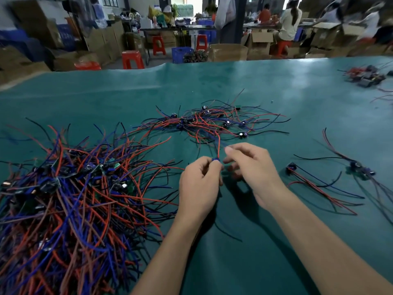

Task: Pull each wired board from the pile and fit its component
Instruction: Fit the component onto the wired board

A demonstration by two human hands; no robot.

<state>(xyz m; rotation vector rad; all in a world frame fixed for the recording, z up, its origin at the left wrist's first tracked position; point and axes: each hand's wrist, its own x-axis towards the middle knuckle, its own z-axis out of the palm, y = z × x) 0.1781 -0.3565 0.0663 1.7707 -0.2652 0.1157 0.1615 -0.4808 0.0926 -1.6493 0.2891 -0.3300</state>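
Note:
My left hand (198,186) pinches a small wired board (215,160) between thumb and fingers, above the green mat. Its red and blue wires (217,145) run up and away toward the far pile. My right hand (253,173) hovers just right of the board with its fingers loosely curled; I cannot tell whether its fingertips hold anything. A big tangled pile of wired boards (70,199) with red, blue and black leads lies at the left.
A smaller heap of wired boards (212,122) lies beyond my hands. Two or three boards with long leads (331,184) lie at the right. Another cluster (365,76) sits at the far right. The green mat (276,86) covers the table. Stools, boxes and seated people are behind.

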